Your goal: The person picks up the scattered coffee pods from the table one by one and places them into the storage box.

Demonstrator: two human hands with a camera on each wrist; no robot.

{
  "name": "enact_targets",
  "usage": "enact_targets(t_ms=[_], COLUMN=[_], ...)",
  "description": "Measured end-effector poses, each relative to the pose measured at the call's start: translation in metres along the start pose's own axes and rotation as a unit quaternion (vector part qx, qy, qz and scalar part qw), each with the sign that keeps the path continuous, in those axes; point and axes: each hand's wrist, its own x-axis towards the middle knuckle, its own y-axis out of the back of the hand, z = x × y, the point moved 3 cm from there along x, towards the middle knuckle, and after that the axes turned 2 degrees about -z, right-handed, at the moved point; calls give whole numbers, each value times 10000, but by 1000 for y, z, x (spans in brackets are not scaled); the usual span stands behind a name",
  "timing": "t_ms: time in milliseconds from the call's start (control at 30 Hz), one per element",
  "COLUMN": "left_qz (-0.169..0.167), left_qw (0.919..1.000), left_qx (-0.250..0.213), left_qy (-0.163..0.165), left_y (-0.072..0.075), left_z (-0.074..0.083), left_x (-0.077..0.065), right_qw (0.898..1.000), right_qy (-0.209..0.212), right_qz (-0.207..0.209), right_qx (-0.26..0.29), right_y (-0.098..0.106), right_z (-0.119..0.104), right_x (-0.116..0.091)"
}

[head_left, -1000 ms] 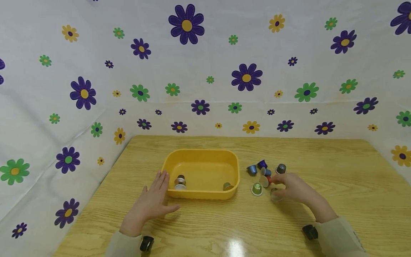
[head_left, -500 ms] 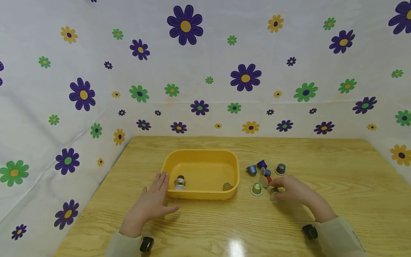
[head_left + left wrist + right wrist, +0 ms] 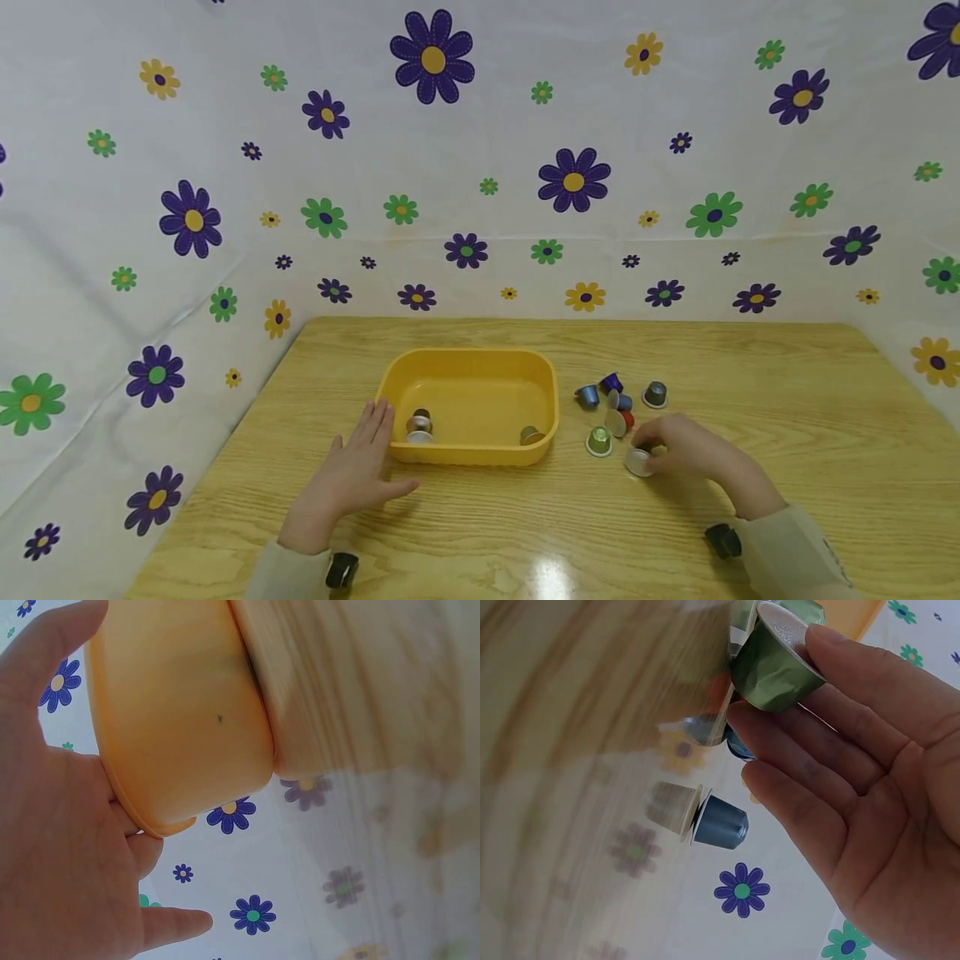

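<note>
**Left hand (image 3: pixel 348 477) spread on the tray (image 3: pixel 465 454), right hand (image 3: pixel 684 450) pinching a dark green pod (image 3: pixel 637 462)**

On the left, your left hand grips nothing: its fingers lie fairly straight over the rim at the tray's near left corner, with the thumb held out to the right in front of the near wall. That contact probably keeps the tray from sliding on the desk (image 3: pixel 480 533).

Inside the tray, a clump of pods (image 3: pixel 420 423) sits in the near left corner, overlapping too much to count. An olive pod (image 3: pixel 532 435) leans by the near right corner; the wall likely stops it rolling further.

Right of the tray, blue pods (image 3: pixel 588 397) lie tipped over at the far side of the loose group. Nearer you, a light green pod (image 3: pixel 599 440) stands on its wide lid, which should make it steady. A red pod (image 3: pixel 627 421) lies on its side, lid turned left.

Just right of it, you hold the dark green pod between thumb and fingers, thumb at the lid's edge and fingers behind the cup, a hold that suits its tapered shape. Whether it touches the desk, you cannot tell. Beyond your right hand, a grey pod (image 3: pixel 656 392) stands lid down, apart from the others.
</note>
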Motion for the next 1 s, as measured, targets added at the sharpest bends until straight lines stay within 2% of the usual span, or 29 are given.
enact_targets(t_ms=[200, 567, 767, 1000], left_qz=[32, -3, -13, 8], left_qw=[10000, 10000, 10000, 10000], left_qx=[14, 3, -27, -48], left_qy=[-11, -8, 4, -19], left_y=[-1, -1, 0, 1], left_z=[0, -1, 0, 1], left_x=[-1, 0, -1, -1], right_qw=[9999, 9998, 9999, 9993], right_qy=[-107, -55, 131, 48], right_qz=[-105, -182, 15, 362], right_qx=[77, 72, -95, -70], right_y=[-2, -1, 0, 2], right_z=[1, -1, -5, -5], right_x=[-1, -2, -1, 2])
